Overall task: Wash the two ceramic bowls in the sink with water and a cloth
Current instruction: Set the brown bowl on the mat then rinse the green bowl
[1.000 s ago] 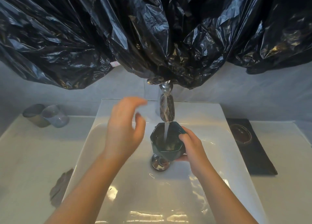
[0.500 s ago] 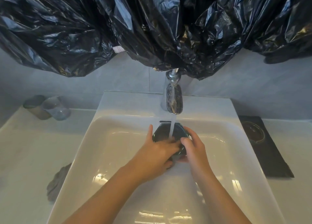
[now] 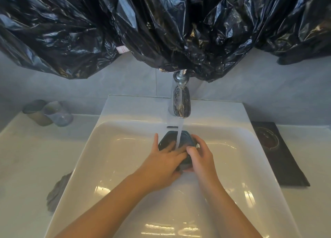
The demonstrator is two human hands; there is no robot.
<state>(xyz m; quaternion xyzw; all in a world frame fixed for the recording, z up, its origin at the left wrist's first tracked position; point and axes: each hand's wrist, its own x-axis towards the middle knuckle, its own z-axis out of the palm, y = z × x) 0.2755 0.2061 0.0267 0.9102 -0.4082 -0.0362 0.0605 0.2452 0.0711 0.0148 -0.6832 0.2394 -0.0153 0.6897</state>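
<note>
Head view: the bowl (image 3: 186, 139) sits under running water, grasped between left hand (image 3: 161, 162) and right hand (image 3: 201, 159).

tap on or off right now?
On. A stream of water runs from the faucet spout into the dark bowl held under it in the sink.

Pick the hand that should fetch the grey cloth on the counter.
Left. The cloth lies on the counter left of the sink, on the left hand's side. The right hand grips the dark bowl under the running water and can likely hold it alone.
</note>
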